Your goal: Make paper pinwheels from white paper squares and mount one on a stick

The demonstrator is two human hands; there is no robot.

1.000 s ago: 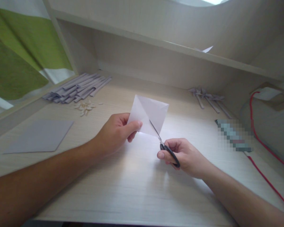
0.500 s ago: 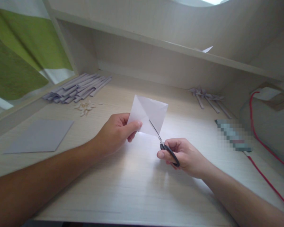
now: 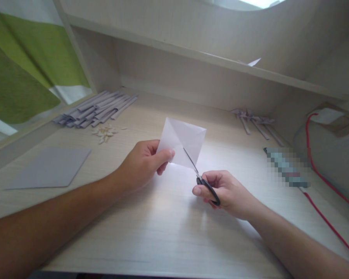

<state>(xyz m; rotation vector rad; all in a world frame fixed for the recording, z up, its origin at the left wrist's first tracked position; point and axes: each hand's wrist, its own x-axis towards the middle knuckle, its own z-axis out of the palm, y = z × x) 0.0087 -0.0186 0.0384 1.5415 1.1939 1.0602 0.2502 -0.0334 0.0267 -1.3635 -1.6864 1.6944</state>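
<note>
A square sheet of white paper (image 3: 189,135) with diagonal creases is held above the desk. My left hand (image 3: 149,161) pinches its lower left edge, thumb on top and fingers underneath. My right hand (image 3: 223,192) is closed around the black handles of a pair of scissors (image 3: 211,190). The scissors' blades lie along the crease at the paper's lower right corner, with the tip near the middle of the sheet. The lower blade is hidden behind the paper.
A stack of square paper (image 3: 52,166) lies at left. Behind it are rolled paper sticks (image 3: 99,108) and a heap of small pale pieces (image 3: 104,133). Paper pinwheels on sticks (image 3: 253,118) lie back right, near a blurred phone-like device (image 3: 286,168) with a red cable (image 3: 328,223).
Almost nothing differs. The hands, paper and scissors keep their places, and the whole view has shifted very slightly.
</note>
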